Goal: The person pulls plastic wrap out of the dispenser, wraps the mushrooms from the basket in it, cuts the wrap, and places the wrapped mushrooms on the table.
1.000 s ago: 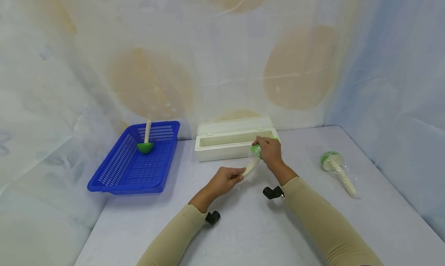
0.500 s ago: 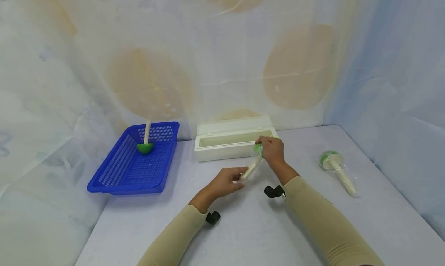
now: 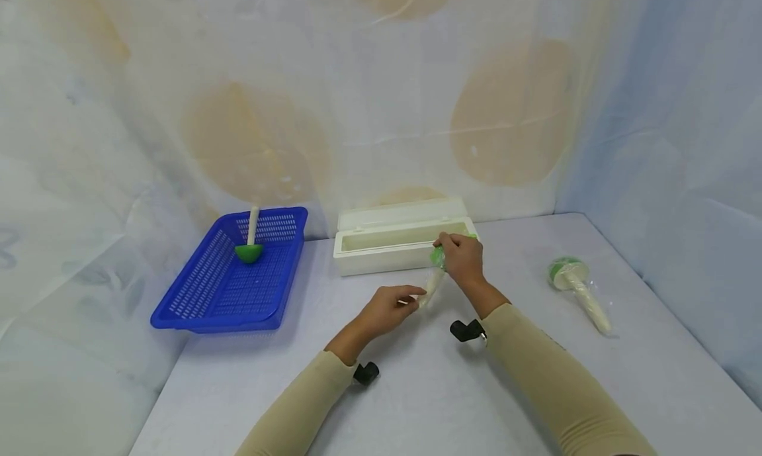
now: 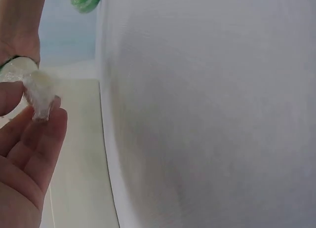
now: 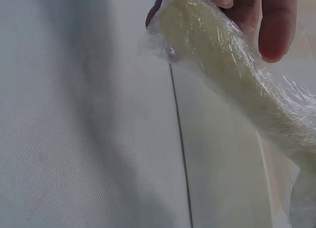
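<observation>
A ladle (image 3: 434,284) with a green bowl and cream handle, wrapped in clear plastic, is held slantwise above the table in front of the white box. My right hand (image 3: 465,256) grips it at the bowl end and hides part of the bowl. At the lower end of the handle, my left hand (image 3: 383,310) has its thumb and fingers about the tip and its wrap (image 4: 42,97). In the right wrist view, the wrapped handle (image 5: 222,55) fills the upper right, with left fingers (image 5: 277,25) behind it.
A white lidded box (image 3: 383,262) stands open at the back. To the left, a blue basket (image 3: 178,310) holds an unwrapped green ladle (image 3: 249,253). Another plastic-wrapped ladle (image 3: 586,302) lies on the right of the table (image 3: 417,403).
My left fingers loosened around the handle end half a second ago and have since closed in on its tip. The right hand has shifted only slightly, keeping its grip on the bowl end.
</observation>
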Motion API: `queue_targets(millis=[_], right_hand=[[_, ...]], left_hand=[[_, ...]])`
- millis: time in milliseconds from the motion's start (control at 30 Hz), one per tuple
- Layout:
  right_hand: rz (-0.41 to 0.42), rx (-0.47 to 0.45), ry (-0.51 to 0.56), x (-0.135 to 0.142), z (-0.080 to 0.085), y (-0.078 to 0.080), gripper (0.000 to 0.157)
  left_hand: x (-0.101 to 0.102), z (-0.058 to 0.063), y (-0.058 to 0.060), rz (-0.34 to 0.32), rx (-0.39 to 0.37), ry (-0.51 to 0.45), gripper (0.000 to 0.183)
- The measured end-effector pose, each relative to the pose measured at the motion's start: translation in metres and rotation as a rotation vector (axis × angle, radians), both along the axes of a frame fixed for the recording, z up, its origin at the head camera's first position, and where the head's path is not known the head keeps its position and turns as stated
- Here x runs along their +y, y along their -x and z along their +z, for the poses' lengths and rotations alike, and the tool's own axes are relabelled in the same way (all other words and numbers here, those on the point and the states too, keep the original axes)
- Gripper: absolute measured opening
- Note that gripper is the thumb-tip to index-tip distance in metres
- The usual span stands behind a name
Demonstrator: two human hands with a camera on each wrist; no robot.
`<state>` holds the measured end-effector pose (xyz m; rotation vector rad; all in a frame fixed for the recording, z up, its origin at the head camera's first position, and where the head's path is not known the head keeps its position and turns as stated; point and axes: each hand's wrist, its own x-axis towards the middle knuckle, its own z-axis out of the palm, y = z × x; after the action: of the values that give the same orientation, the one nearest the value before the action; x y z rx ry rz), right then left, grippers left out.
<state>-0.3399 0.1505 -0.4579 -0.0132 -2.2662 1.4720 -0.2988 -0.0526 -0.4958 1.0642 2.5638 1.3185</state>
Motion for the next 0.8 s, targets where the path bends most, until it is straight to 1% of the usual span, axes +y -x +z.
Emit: queue_targets(millis=[100, 233, 333, 433, 667, 733, 800], right_hand=[[-0.018, 0.022, 0.008, -0.001, 0.0, 0.0, 0.038], [-0.026, 0.047, 0.032, -0.004, -0.003, 0.0, 0.037], [-0.011, 0.057, 0.053, -0.007, -0.005, -0.001, 0.038], [0.002, 0.065, 0.069, -0.009, -0.007, -0.002, 0.038], [0.003, 0.028, 0.124, -0.007, -0.007, 0.0, 0.037], [0.026, 0.002, 0.121, -0.008, -0.009, 0.0, 0.039], [0.072, -0.026, 0.107, -0.01, -0.009, -0.001, 0.041]], left_hand=[[0.002, -0.002, -0.001, 0.037, -0.044, 0.006, 0.041], [0.007, -0.003, -0.001, 0.075, -0.105, -0.005, 0.067], [0.012, -0.003, 0.0, 0.102, -0.132, -0.01, 0.075], [0.015, -0.004, 0.002, 0.123, -0.161, 0.0, 0.074], [0.012, -0.006, 0.005, 0.19, -0.178, 0.068, 0.059], [0.012, -0.006, 0.005, 0.191, -0.181, 0.094, 0.056], [0.012, -0.006, 0.004, 0.186, -0.173, 0.118, 0.05]])
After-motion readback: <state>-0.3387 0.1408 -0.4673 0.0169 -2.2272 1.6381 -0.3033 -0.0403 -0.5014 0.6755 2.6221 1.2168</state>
